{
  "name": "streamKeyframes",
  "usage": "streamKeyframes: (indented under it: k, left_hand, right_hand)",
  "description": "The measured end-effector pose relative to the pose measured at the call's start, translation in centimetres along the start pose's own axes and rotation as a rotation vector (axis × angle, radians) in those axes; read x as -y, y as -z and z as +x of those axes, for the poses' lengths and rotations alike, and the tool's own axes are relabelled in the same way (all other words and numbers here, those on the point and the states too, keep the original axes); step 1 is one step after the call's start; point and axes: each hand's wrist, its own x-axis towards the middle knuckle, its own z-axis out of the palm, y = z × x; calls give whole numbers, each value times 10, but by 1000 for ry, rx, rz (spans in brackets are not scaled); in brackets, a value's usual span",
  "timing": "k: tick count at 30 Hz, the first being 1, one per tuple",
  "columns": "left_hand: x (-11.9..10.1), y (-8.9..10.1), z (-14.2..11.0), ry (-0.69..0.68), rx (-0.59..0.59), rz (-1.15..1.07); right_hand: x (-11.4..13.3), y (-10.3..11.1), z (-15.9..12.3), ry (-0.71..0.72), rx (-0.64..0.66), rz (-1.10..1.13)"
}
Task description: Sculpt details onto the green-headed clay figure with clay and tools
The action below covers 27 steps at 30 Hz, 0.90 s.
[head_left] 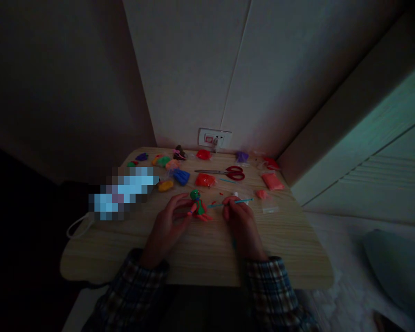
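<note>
A small clay figure [198,206], green on top with red-orange parts below, stands near the middle of the light wooden table [200,253]. My left hand [168,226] is closed round it from the left, fingertips on its side. My right hand [240,221] pinches a thin teal stick tool [244,201], whose tip points left toward the figure. Both wrists wear plaid sleeves.
Red-handled scissors [233,173] lie behind the figure. Several clay pieces and small bags lie around: a red lump [204,180], a blue piece [181,176], a yellow piece [165,186], a pink slab [272,181]. A wall socket [214,138] sits at the back. A blurred patch covers the table's left.
</note>
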Motion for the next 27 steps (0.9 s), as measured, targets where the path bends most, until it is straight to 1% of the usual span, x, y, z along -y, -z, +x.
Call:
streamKeyframes:
  k: [3, 5, 8, 11, 16, 19, 22, 27]
  left_hand:
    - [2, 0, 0, -8, 3, 30]
    - [3, 0, 0, -5, 6, 44]
    - [5, -1, 1, 2, -1, 52]
    - [5, -2, 1, -20, -5, 55]
    - [4, -2, 0, -50, -5, 65]
    - [3, -1, 0, -50, 3, 60]
    - [2, -1, 0, -52, 5, 55]
    - [2, -1, 0, -61, 12, 67]
  right_hand:
    - [2, -1, -2, 97, -32, -96]
    - [4, -3, -5, 163, 3, -202]
    - [7, -8, -10, 244, 60, -439]
    - [9, -12, -13, 334, 66, -646]
    - [5, -13, -12, 444, 85, -756]
    - [1, -14, -11, 454, 148, -807]
    - [-2, -14, -11, 418, 212, -823]
    - [-3, -15, -11, 362, 233, -762]
